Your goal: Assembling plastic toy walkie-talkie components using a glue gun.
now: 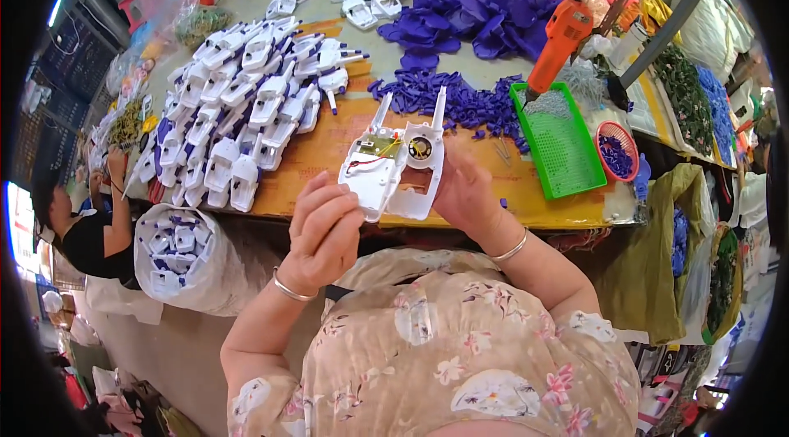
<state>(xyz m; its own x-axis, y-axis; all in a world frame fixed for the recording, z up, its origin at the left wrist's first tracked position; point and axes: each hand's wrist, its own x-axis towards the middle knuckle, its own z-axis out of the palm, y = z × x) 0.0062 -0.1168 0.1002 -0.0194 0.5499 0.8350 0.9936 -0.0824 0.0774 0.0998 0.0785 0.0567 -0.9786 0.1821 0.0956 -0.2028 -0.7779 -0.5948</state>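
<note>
In front of me, over the table's near edge, I hold the two halves of a white plastic toy casing side by side, insides facing up. My left hand [322, 231] grips the left half [362, 189], which carries a small green circuit board [376, 146] with red and yellow wires. My right hand [470, 194] is closed round the outer side of the right half [417, 203], where a round black speaker-like part [420, 147] sits. Each half has a long narrow stem pointing away from me. My right fingers are partly hidden behind the casing.
White-and-purple casings [222, 100] are heaped left; purple small parts [460, 100] and larger purple pieces [493, 18] lie beyond. An orange electric screwdriver [562, 38] hangs over a green tray [567, 161] with screws. A red basket [631, 143] stands right. A person [94, 223] works at far left.
</note>
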